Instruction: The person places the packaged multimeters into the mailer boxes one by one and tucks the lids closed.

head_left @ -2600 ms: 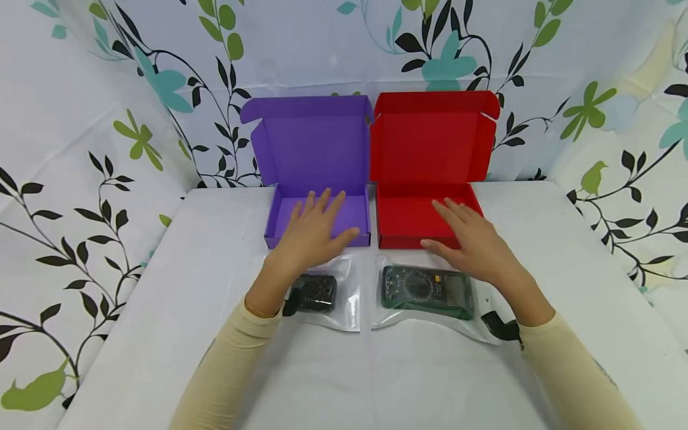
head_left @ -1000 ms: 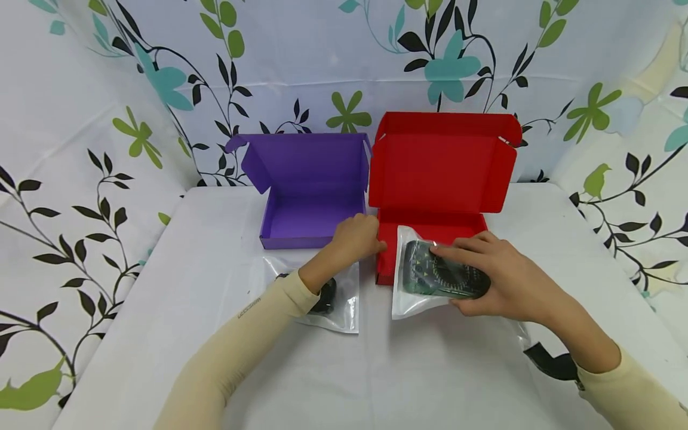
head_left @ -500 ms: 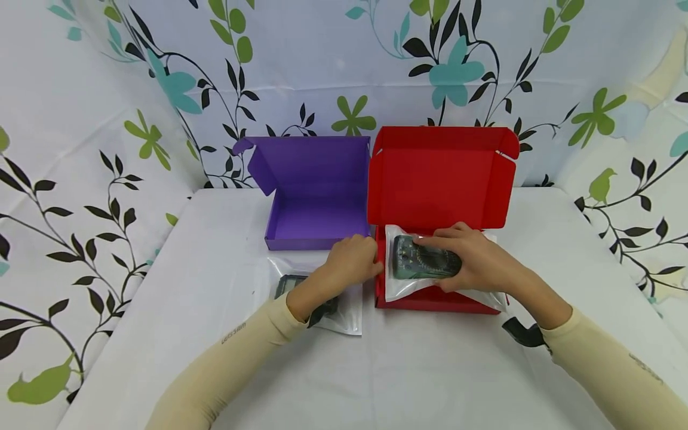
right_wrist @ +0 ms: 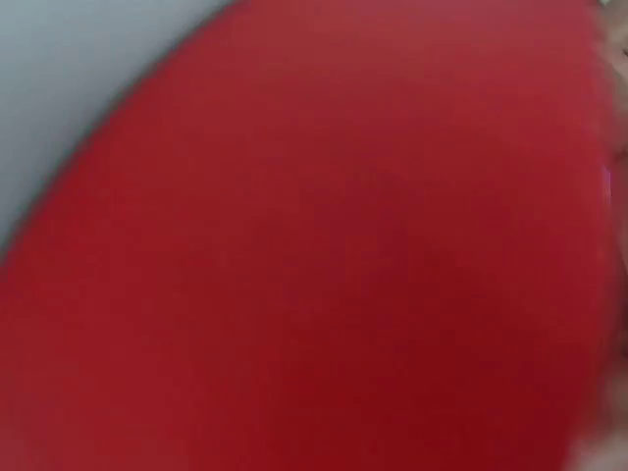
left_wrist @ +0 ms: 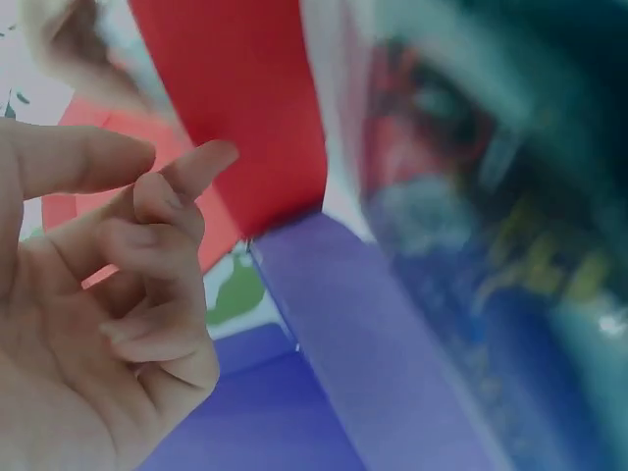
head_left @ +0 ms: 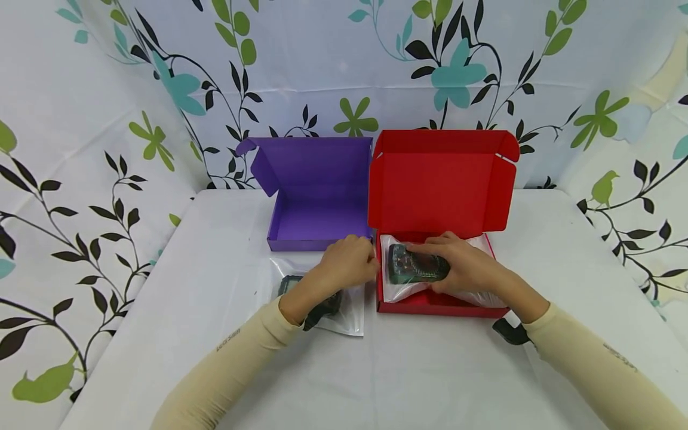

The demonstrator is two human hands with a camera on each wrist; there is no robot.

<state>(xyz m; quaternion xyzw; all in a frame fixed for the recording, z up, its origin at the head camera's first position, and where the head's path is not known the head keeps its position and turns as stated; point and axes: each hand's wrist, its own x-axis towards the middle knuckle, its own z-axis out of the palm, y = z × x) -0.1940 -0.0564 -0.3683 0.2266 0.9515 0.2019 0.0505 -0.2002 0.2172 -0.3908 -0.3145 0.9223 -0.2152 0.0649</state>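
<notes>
A flat, clear plastic pouch (head_left: 353, 316) with a dark device (head_left: 288, 283) inside lay on the white-covered table (head_left: 322, 382), partly hidden beneath the beige-sleeved left forearm (head_left: 231, 352). Just behind it sat the shallow purple cardboard box (head_left: 319, 245), its lid raised, apparently to leave the inside reachable. The left hand (head_left: 349, 261), fingers curled, seemed to pinch the left wall of the open red cardboard box (head_left: 419, 308), probably to steady it. Within that box's walls was the dark green multimeter (head_left: 407, 272) in its clear plastic bag (head_left: 395, 292); whether it touched the bottom could not be told. The right hand (head_left: 462, 263) gripped it across its width, thumb on the near side, likely to match its length to the box's.
</notes>
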